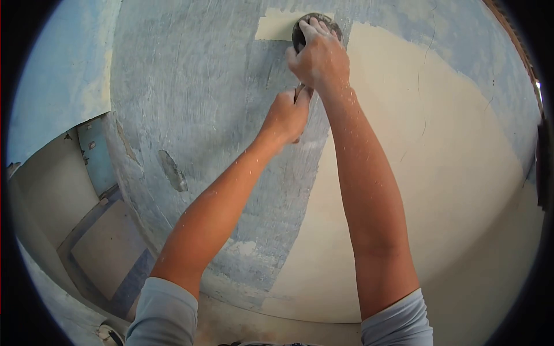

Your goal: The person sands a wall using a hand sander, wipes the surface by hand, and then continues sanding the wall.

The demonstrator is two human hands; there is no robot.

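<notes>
Both of my hands are on one hand tool with a dark round head (298, 38), held high against the wall (196, 69). My right hand (320, 60) curls over the round head, fingers on its top. Below it, my left hand (288, 115) is closed around the tool's handle (299, 92). The tool's working face is hidden. Around it the wall is scratched blue-grey, with a small cream patch (276, 26) beside the head. White dust and flecks cover both hands and forearms.
A broad smooth cream area (427, 155) spreads over the wall to the right, with thin cracks near its upper part. A chipped hole (173, 171) marks the blue-grey surface. At the left, an opening shows a light-blue panel (98, 153).
</notes>
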